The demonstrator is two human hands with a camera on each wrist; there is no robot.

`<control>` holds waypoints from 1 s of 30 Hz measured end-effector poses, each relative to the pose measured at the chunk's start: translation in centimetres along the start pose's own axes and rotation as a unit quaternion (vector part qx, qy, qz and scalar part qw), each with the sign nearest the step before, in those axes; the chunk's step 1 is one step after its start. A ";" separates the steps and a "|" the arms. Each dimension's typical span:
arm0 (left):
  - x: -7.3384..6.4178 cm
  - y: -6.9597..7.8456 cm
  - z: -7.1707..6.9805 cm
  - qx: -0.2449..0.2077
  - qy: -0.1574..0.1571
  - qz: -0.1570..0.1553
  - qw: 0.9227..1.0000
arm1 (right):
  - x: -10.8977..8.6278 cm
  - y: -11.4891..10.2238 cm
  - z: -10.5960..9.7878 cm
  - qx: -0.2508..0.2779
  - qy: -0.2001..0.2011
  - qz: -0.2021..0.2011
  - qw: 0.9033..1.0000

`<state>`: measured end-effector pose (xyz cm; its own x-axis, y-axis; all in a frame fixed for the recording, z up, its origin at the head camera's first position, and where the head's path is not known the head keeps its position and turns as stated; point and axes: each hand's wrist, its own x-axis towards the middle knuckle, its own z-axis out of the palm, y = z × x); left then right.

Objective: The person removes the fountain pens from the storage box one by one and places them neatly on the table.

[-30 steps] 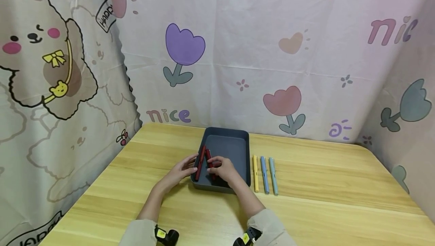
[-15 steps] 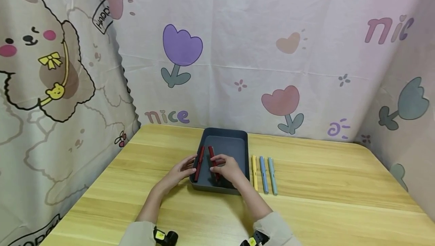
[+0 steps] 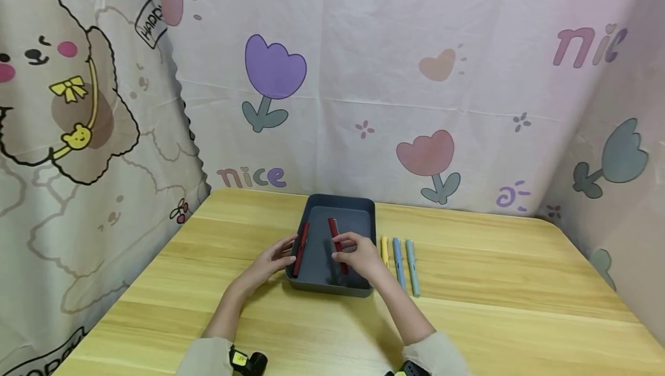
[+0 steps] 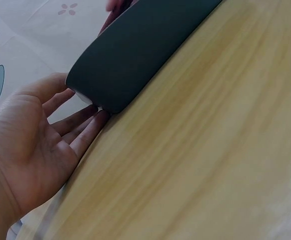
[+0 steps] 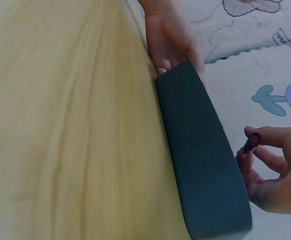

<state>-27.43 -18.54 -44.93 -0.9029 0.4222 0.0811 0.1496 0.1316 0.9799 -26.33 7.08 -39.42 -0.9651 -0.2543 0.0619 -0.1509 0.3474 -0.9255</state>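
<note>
One red pen (image 3: 338,247) is pinched between the thumb and fingertips of the right hand (image 3: 363,254) and is held over the floor of the tray (image 3: 358,220); in the right wrist view, one end of it is seen above the tray's rim. The other red pen (image 3: 301,249) is lying inside the tray along its left wall; whether it is propped on that wall or laid flat cannot be told. By the left hand (image 3: 270,260) no pen is held: its fingers are kept loose and nearly straight against the outside of the tray, with the thumb placed at the rim just beside the other red pen. A slip of the held pen seems the likeliest fault, since a narrow barrel is gripped by the tips alone; if dropped, it could be rolled across the tray floor. The other red pen could be knocked by the left thumb if that hand were shifted inward. If the tray were pressed too hard from the left, it could be slid into the yellow pen (image 3: 384,252), which is laid on the table (image 3: 493,283) just beside it. The yellow pen and the blue pen (image 3: 398,260) are partly covered by the right forearm (image 3: 402,306); were it lowered, they could be rolled towards the green pen (image 3: 413,266).
</note>
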 end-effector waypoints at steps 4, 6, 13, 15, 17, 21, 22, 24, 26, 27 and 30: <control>-0.1 -0.1 -0.2 0.005 0.006 -0.004 1.000 | -0.5 -0.1 -0.7 0.001 0.005 0.006 1.000; -0.1 -0.1 -0.2 0.007 0.008 -0.007 1.000 | -0.8 -0.2 -1.0 0.004 0.007 0.009 1.000; -0.1 0.0 -0.1 0.001 0.011 -0.006 1.000 | -1.7 -0.3 -2.2 0.005 0.027 0.004 1.000; 0.0 0.0 0.0 -0.002 0.012 -0.005 1.000 | -2.0 -0.3 -2.5 0.009 0.031 0.007 0.999; 0.0 -0.1 0.0 -0.002 0.013 -0.003 1.000 | -2.2 -0.3 -2.8 0.012 0.034 0.007 0.999; -0.1 0.0 0.0 0.000 0.014 0.001 1.000 | -2.6 0.0 -3.3 0.018 0.046 0.008 0.999; -0.1 0.0 0.0 -0.001 0.014 0.002 1.000 | -2.7 0.0 -3.5 0.016 0.051 0.005 0.999; -0.1 0.0 0.0 -0.002 0.014 0.002 1.000 | -2.9 0.2 -3.7 0.012 0.060 0.005 0.998; -0.1 0.0 0.0 -0.002 0.013 0.001 1.000 | -3.1 0.2 -4.0 0.006 0.069 0.005 0.998; -0.1 0.0 0.0 -0.002 0.013 0.000 1.000 | -3.2 0.3 -4.2 0.003 0.073 0.005 0.997; -0.1 0.0 0.0 0.000 0.014 -0.004 1.000 | -3.5 0.3 -4.6 0.007 0.083 0.010 0.997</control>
<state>-27.34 -18.57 -44.89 -0.9151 0.3955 0.0793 0.1428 0.1339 0.9806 -23.97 12.20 -38.15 -0.9901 -0.0951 0.1035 -0.1299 0.3379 -0.9322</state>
